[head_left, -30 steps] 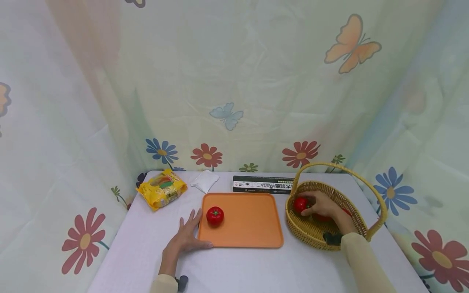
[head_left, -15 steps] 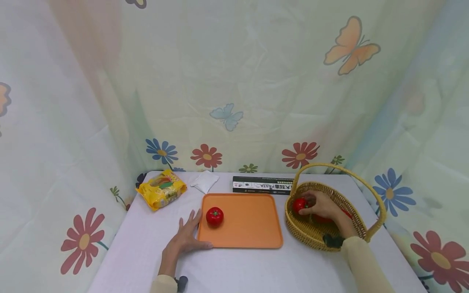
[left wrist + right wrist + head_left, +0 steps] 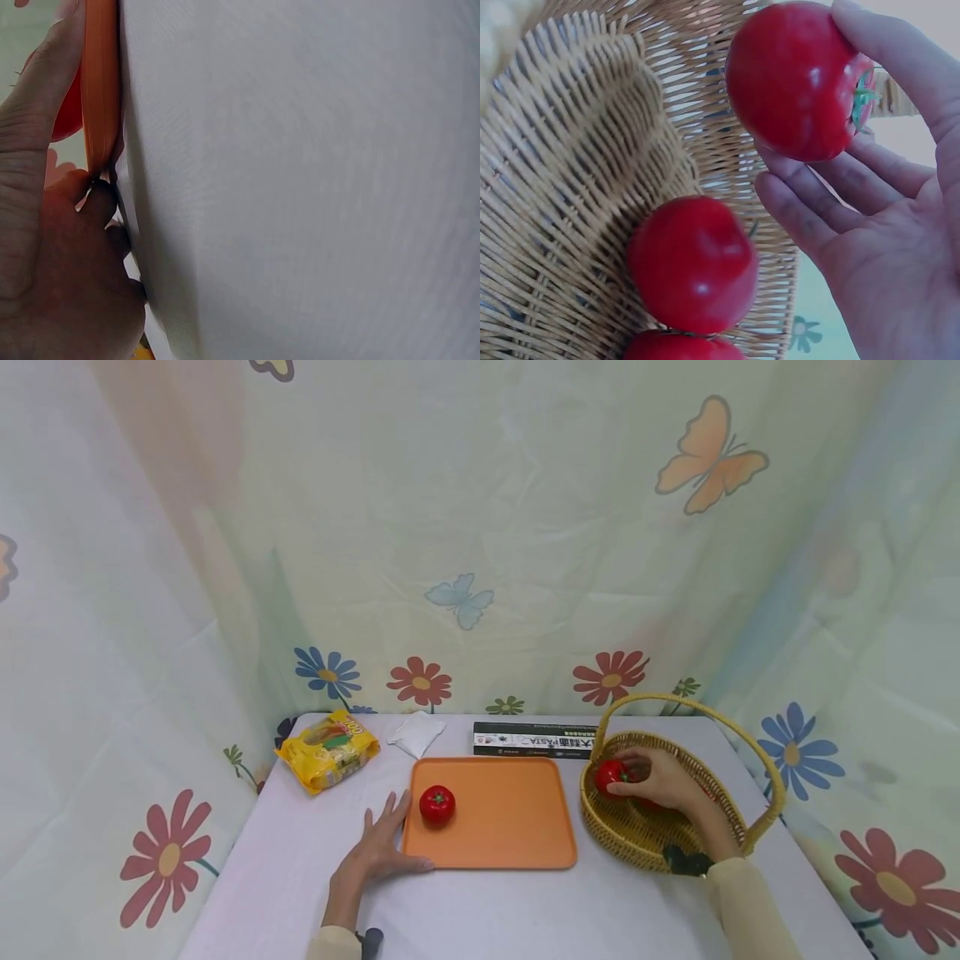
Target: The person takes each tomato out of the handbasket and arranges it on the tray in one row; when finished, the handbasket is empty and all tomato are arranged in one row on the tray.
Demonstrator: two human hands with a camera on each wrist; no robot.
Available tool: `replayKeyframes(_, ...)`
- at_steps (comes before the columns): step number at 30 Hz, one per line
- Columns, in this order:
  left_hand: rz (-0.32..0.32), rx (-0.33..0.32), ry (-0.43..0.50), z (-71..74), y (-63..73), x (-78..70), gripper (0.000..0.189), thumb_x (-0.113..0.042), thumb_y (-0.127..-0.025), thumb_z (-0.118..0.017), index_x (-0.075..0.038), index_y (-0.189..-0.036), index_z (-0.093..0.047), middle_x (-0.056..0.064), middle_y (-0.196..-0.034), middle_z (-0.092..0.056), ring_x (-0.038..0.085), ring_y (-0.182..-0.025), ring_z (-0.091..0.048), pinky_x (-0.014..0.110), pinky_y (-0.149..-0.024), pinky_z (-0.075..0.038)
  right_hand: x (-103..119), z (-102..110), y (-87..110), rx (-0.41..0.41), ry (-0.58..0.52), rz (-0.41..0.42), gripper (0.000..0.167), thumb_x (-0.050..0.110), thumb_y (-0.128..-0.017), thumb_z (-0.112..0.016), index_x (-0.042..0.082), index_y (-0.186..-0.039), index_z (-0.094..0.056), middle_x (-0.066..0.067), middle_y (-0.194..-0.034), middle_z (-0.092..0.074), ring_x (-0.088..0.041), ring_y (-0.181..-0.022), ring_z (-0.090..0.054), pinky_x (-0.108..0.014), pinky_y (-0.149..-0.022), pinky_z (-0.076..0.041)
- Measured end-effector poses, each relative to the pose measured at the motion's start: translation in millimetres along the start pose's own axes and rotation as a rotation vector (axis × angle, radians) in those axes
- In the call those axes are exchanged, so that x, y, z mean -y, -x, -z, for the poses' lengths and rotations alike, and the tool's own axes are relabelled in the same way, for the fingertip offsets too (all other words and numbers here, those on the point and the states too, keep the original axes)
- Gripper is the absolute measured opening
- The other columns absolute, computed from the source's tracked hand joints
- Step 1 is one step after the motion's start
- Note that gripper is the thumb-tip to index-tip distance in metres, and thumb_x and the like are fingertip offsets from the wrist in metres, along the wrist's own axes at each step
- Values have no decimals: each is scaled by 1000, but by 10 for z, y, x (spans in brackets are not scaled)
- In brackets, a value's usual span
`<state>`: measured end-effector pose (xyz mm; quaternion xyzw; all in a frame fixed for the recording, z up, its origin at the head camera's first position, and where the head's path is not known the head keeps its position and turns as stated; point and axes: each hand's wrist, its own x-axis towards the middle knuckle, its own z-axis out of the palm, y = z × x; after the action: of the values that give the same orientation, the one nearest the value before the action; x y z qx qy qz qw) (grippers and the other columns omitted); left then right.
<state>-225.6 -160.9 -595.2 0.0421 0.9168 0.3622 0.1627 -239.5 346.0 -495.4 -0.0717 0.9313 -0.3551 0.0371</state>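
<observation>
My right hand (image 3: 660,778) is inside the wicker basket (image 3: 628,852), pinching a red tomato (image 3: 799,81) between thumb and fingertips near the basket's left side. That tomato has a green stem and sits above another tomato (image 3: 696,264) in the right wrist view; part of one more tomato (image 3: 682,347) shows at the bottom edge. With fingers spread, my left hand (image 3: 378,847) touches the left front corner of the orange tray (image 3: 502,814). Its thumb lies along the front edge, its fingers along the left edge. A tomato (image 3: 437,806) rests on the tray's left part.
Behind the tray lie a black-and-white pasta box (image 3: 525,740) and a small white packet (image 3: 417,733). A yellow bag (image 3: 328,750) is at the back left. The basket's tall handle (image 3: 705,710) arches over my right hand. A flowered curtain (image 3: 480,527) surrounds the table.
My right hand has raised the tomato slightly within the basket, and its thumb has moved up with it. My left hand stays at the tray corner. The head view has shifted a little.
</observation>
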Motion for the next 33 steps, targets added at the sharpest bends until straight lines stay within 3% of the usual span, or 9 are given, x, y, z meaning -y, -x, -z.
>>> replayKeyframes(10,-31,-7,7,5,7,1,133,-51,-68,-100,-23,-174,-25,18,-180,-15,52,-164,3,76,-128,0,174,55,115,-37,-66,1,63,37,-90,-90,2,-137,-69,-21,-130,-70,-41,-119,-64,-41,-89,-67)
replayKeyframes(23,-35,-3,10,33,29,-7,133,-50,-68,-100,-23,-174,-24,19,-180,-14,53,-164,3,75,-128,2,535,23,161,-52,-68,176,55,27,-88,-92,0,-131,-72,-16,-120,-72,-31,-106,-69,-24,-79,-64)
replayKeyframes(33,-17,2,28,36,26,-30,132,-50,-68,-101,-23,-173,-25,18,-180,-15,54,-163,5,78,-126,-1,796,-176,137,-19,-107,227,59,27,-85,-94,1,-134,-72,-15,-121,-74,-31,-106,-69,-27,-79,-66)
